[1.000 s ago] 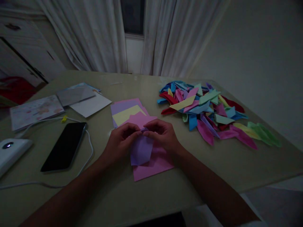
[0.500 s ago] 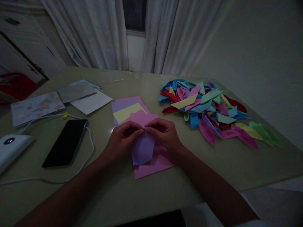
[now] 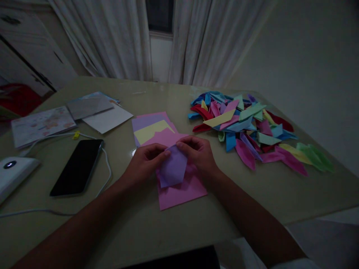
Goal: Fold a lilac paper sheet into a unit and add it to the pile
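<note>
A folded piece of purple paper (image 3: 173, 168) is held up between my two hands. My left hand (image 3: 146, 160) pinches its upper left corner between thumb and forefinger. At the upper right corner, my right hand (image 3: 198, 152) grips it the same way. Pink paper (image 3: 179, 198) lies on the table directly below, partly covered by the purple piece and my hands. Just beyond my fingers are sheets of pink, yellow (image 3: 151, 131) and purple paper, overlapping one another.
To the right spreads a heap of folded coloured paper pieces (image 3: 241, 116). A black phone (image 3: 78, 168), a white cable (image 3: 110, 170) and a white device (image 3: 17, 173) lie left. Behind them are a printed packet (image 3: 43, 125) and a white sheet (image 3: 109, 118).
My hands have moved slightly apart at the top of the purple paper. Its upper edge now shows between them, and the piece has tilted and shifted a little right.
</note>
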Demonstrator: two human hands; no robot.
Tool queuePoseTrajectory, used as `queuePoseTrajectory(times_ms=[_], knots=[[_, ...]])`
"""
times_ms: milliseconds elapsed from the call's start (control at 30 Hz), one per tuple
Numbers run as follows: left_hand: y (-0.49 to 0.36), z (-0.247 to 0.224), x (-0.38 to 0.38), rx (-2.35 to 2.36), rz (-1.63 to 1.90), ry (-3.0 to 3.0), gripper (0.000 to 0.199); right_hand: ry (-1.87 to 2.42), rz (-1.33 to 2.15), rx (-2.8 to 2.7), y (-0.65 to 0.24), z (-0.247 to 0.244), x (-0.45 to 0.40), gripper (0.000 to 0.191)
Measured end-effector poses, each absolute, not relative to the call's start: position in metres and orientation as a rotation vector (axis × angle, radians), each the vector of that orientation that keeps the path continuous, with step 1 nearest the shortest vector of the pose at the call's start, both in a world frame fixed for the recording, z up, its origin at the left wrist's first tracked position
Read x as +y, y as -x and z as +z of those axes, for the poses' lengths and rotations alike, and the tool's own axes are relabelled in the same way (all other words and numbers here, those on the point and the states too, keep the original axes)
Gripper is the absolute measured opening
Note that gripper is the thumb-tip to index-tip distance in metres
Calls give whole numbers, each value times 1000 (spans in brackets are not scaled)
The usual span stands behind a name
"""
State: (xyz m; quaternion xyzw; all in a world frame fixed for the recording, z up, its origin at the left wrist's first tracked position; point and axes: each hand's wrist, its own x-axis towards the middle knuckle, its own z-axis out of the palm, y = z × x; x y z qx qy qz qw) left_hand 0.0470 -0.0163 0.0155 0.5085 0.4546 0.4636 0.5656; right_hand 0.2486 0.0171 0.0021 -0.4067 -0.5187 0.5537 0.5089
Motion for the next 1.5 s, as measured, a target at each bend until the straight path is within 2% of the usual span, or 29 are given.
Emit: queuePoseTrajectory(times_ms=[400,667,933,1067,1200,1333,1500], knots=[[-45,13,-15,1096,1044,-1255,32,993,1246,-1405,-250,-2,16,15],[-47,13,-18,1180,1099,-1285,30,987,1243,-1457,-247,1,11,21],[-41,13,-19,1003,1118,-1324,28,1139,1250,-963,-259,-11,37,32],[-36,9,-19,925,1052,-1494,39,1169,1285,-889,-263,-19,45,39],[-38,8,-18,990,1122,-1389,23,1196,1213,-1027,-261,-15,40,38],[-40,9,-17,1038,1213,-1297,23,1087,980,-1303,-260,-1,28,35],[-39,12,-17,1114,1302,-1330,23,858,1123,-1548,-257,10,14,28]])
